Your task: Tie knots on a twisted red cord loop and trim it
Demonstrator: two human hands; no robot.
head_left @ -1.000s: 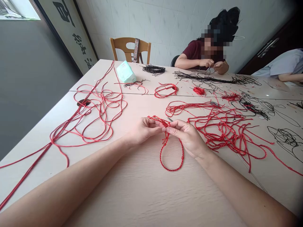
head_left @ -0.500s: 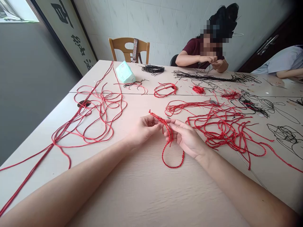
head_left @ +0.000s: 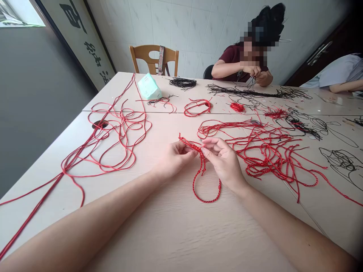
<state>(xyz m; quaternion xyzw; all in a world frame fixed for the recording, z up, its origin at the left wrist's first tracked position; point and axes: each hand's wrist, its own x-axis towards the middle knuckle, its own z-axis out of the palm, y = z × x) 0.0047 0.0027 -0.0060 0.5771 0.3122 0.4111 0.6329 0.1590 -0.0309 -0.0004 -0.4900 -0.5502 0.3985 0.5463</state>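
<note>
A twisted red cord is held between my hands above the pale table, its upper part gathered into a thick knotted stretch and its lower part hanging as a loop. My left hand is closed, thumb and fingers pinching the knotted stretch from the left. On the other side, my right hand pinches the cord between thumb and fingers just past the knotted stretch. A short cord end pokes up beyond my left fingers. Some of the loop passes behind my right hand.
Loose red cords sprawl at left, and a pile of twisted red cords lies at right. Black cords spread across the back near a co-worker's hands. A light green packet and a coiled red cord sit beyond my hands.
My right hand has turned, its fingers now curled above the cord rather than stretched beneath it. The left hand stays nearly in place, and the hanging loop has barely shifted.
</note>
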